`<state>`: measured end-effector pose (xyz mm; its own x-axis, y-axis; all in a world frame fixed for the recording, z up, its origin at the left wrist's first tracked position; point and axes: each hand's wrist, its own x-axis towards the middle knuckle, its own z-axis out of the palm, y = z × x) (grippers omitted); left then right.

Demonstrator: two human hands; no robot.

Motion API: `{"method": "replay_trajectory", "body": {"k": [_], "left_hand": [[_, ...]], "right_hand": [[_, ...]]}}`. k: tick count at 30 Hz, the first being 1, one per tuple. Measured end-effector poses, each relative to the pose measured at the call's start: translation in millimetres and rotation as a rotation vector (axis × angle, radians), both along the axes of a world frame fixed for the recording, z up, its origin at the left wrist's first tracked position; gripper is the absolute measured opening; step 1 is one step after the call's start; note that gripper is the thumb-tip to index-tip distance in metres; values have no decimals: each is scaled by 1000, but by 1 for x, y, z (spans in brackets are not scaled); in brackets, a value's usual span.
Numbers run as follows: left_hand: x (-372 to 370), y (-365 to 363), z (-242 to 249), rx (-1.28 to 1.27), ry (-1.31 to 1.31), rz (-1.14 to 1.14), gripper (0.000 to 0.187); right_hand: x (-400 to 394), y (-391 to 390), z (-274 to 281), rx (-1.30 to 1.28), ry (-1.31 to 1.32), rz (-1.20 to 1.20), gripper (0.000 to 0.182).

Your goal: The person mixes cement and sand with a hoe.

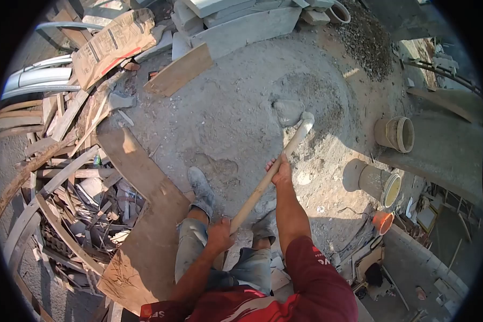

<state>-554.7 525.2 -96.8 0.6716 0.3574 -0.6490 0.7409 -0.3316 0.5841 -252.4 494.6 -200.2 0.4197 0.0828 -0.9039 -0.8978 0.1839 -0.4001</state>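
A long-handled hoe [258,192] slants across the middle of the head view, its wooden shaft running away from my body. My left hand [220,236] is wrapped round the shaft near its rear end, in front of my legs. Farther up, my right hand [280,170] grips the same shaft with the arm stretched out. The hoe's grey, dust-coated blade [288,111] rests at the grey sandy mix [236,118], its lower edge partly hidden in the material. A boot [200,185] caked with grey dust stands on the ground left of the shaft.
Scrap wood [64,177] is heaped on the left, beside a bent plywood sheet [139,214]. A paper sack [112,45] lies at upper left, near stacked slabs [247,29]. On the right are two buckets [382,134] [370,180], an orange container [382,221] and gravel [367,40].
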Motion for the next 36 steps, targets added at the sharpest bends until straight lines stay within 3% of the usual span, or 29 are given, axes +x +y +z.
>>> {"method": "replay_trajectory", "body": {"k": [3, 5, 9, 12, 17, 20, 24, 26, 27, 29, 32, 36], "left_hand": [[-23, -7, -23, 5, -108, 133, 44], [-31, -11, -26, -116, -74, 213, 43], [-53, -44, -50, -105, 52, 186, 42], [-49, -56, -54, -85, 74, 105, 41], [-29, -60, -62, -186, 63, 314, 37], [-17, -64, -74, -128, 26, 309, 34], [1, -48, -65, -122, 49, 256, 34], [4, -46, -61, 43, -188, 124, 35], [6, -45, -52, 46, -183, 121, 35], [13, -46, -30, -216, -170, 296, 41], [3, -53, -19, -309, -11, 322, 43], [-39, -95, -40, -351, -69, 444, 38]], "right_hand": [[-12, 6, -23, -12, -26, 125, 27], [-30, 21, -3, -51, -112, 155, 24], [-60, 24, 27, -132, -277, 204, 22], [-63, 19, 42, -143, -391, 288, 21], [-42, 25, 45, -129, -399, 426, 15], [-37, 30, 56, -141, -466, 376, 15], [-34, 26, 85, -104, -525, 387, 16], [-27, 28, 110, -106, -628, 317, 19], [-26, 30, 120, -102, -623, 314, 19], [-25, 31, 130, -160, -673, 328, 20], [-35, 29, 90, -246, -591, 392, 19], [-74, 20, -10, -450, -248, 589, 18]]}}
